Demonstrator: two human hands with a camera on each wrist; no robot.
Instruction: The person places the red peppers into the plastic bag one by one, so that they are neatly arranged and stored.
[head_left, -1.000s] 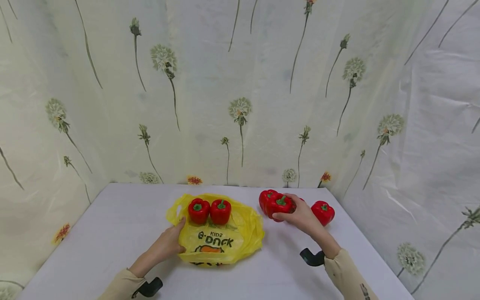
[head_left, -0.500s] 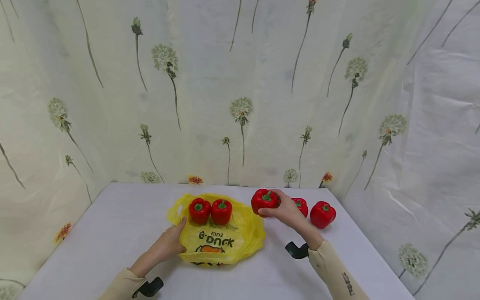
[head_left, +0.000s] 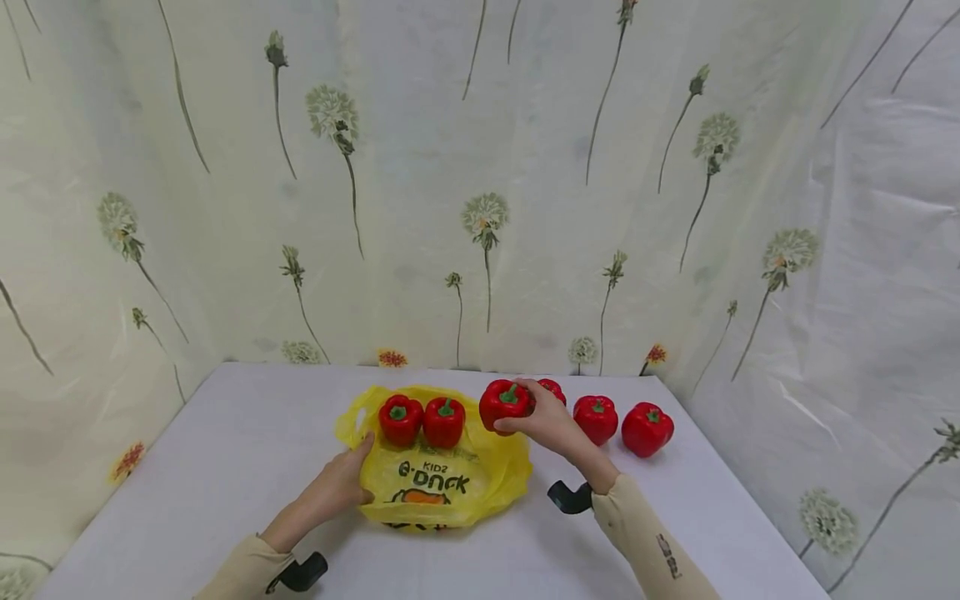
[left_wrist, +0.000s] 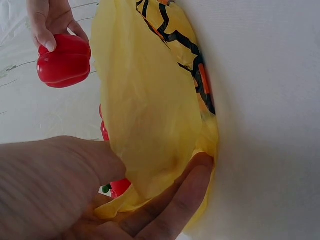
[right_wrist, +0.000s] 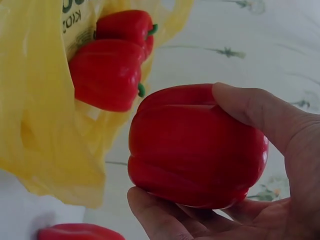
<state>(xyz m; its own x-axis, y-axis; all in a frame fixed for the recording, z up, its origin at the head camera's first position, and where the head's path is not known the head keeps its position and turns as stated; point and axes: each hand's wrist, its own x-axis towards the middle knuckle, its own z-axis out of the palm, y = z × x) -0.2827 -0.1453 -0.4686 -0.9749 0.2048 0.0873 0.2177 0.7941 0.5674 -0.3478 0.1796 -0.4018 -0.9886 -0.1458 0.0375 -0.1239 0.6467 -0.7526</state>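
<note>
My right hand (head_left: 546, 418) holds a red bell pepper (head_left: 501, 405) with a green stem, raised near the right edge of a yellow plastic bag (head_left: 480, 467). Thumb and fingers grip its sides in the right wrist view (right_wrist: 197, 145). At the bag's left side, my left hand (head_left: 342, 482) grips the edge, with the thumb above and fingers below in the left wrist view. Two more red peppers, the left one (head_left: 400, 419) and the right one (head_left: 444, 422), rest side by side at the bag. Printed letters and an orange drawing show on its front.
Right of the bag stand more red peppers: one (head_left: 553, 390) partly hidden behind my right hand, another (head_left: 596, 418) beside it, and one (head_left: 647, 429) nearest the right edge. All lie on a white table (head_left: 247, 450) before a flower-printed curtain (head_left: 420, 208).
My right hand has carried the held pepper leftward from the group of peppers to the bag's right edge. The left hand and the bag stay in place.
</note>
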